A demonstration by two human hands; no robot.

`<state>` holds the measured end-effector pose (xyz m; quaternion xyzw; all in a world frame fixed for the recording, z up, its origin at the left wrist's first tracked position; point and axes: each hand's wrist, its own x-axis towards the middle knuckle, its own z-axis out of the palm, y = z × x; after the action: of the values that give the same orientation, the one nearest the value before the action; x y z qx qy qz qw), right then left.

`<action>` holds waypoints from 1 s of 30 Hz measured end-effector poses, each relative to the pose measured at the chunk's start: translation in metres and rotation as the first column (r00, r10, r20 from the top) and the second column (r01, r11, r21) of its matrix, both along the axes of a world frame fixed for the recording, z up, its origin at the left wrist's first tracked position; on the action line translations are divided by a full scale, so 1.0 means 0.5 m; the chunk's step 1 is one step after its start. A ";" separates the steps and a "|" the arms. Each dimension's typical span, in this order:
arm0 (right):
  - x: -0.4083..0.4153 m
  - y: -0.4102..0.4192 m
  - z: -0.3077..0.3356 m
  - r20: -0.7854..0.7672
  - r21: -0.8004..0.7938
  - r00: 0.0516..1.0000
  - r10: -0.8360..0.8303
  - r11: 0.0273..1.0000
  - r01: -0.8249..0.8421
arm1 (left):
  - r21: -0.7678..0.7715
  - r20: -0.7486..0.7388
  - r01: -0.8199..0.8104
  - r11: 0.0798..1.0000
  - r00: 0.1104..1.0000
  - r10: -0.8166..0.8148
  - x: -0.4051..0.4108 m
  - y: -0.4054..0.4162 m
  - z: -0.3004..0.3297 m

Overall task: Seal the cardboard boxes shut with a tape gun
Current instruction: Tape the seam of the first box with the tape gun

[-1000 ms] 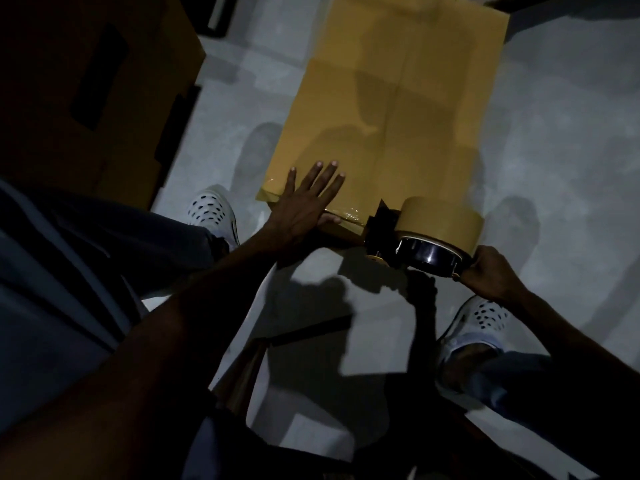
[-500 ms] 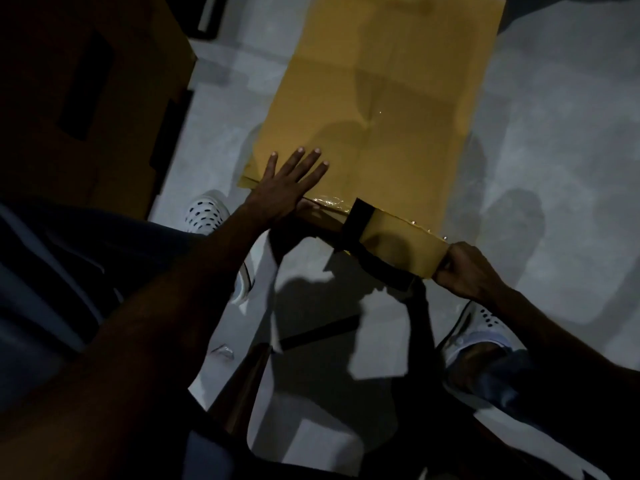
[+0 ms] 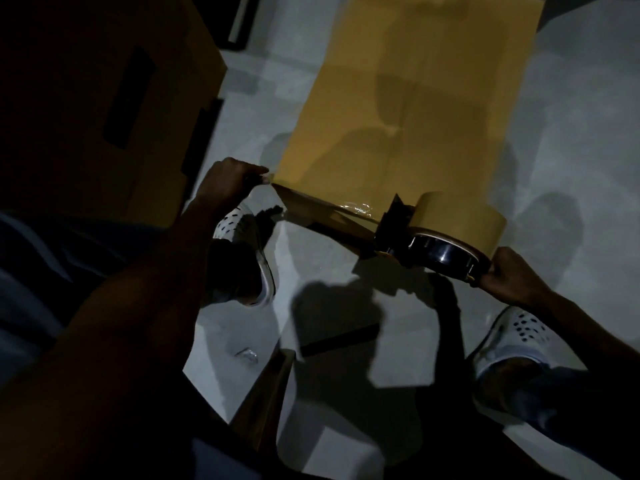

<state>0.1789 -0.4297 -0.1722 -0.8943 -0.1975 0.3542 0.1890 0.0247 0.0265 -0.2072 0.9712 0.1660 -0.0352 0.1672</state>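
A flat brown cardboard box (image 3: pixel 408 109) lies on the grey floor ahead of me. My left hand (image 3: pixel 230 183) pinches the near left corner of the box, fingers curled at the edge. My right hand (image 3: pixel 509 275) grips the handle of the tape gun (image 3: pixel 440 237), which carries a wide roll of tan tape and sits at the box's near edge toward the right. A shiny strip of tape (image 3: pixel 356 207) runs along that edge between the two hands.
A second, larger cardboard box (image 3: pixel 114 98) stands in deep shadow at the left. My two white perforated shoes (image 3: pixel 242 230) (image 3: pixel 512 337) flank the near floor. A small crumpled scrap (image 3: pixel 247 355) lies on the floor. Lighting is dim.
My left hand left the top of the box and now pinches its near left corner. The tape gun, turned over half a second ago, is upright again and further right along the edge.
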 end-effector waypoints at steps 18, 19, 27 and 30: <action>-0.011 0.008 0.017 -0.049 0.019 0.996 -0.080 0.997 0.081 | 0.009 -0.141 0.205 0.979 0.969 -0.202 0.048 -0.215 -0.023; -0.008 0.006 0.013 -0.047 0.021 0.997 -0.068 0.997 0.069 | 0.026 -0.136 0.278 0.960 0.953 -0.272 0.057 -0.234 -0.026; -0.003 0.000 -0.009 -0.061 0.027 0.995 -0.073 0.997 0.074 | 0.116 -0.220 0.543 0.831 0.830 -0.512 0.137 -0.311 -0.034; -0.003 0.000 -0.009 -0.053 0.032 0.995 -0.090 0.995 0.092 | 0.116 -0.200 0.527 0.842 0.843 -0.500 0.131 -0.309 -0.038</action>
<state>0.1772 -0.4298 -0.1766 -0.8896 -0.1578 0.3647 0.2253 0.0900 -0.1281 -0.2260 0.9844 -0.0856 -0.1434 0.0560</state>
